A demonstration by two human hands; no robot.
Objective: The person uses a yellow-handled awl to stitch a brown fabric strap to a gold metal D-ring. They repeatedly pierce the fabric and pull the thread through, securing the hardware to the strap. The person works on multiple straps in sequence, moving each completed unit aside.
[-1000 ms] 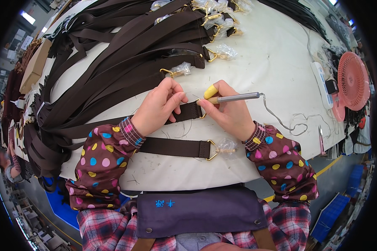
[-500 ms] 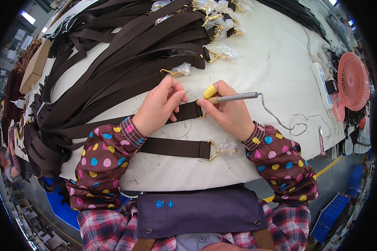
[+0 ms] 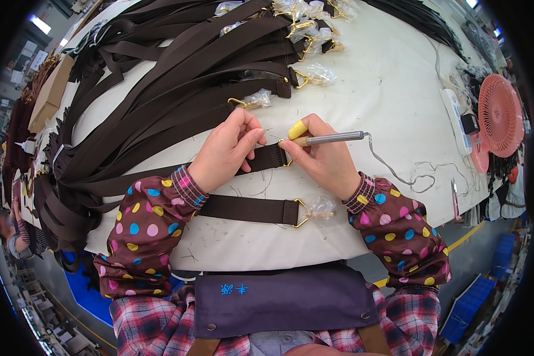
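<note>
My left hand (image 3: 226, 149) presses down on a dark brown strap (image 3: 266, 159) near its gold triangular ring, fingers pinching the strap end. In my right hand (image 3: 323, 157) is a slim metal pen-like tool (image 3: 332, 139) with a thin cord; its tip touches the strap end by the ring. A yellow cover sits on my right index finger. A second brown strap (image 3: 246, 209) with a gold ring in clear wrap (image 3: 319, 209) lies just below my hands.
A large pile of brown straps (image 3: 160, 83) fans across the white table (image 3: 385, 89) to the upper left, with wrapped gold rings at their ends. At the right edge stand a pink fan (image 3: 499, 115) and a white power strip (image 3: 455, 118). A cardboard box (image 3: 48, 92) sits far left.
</note>
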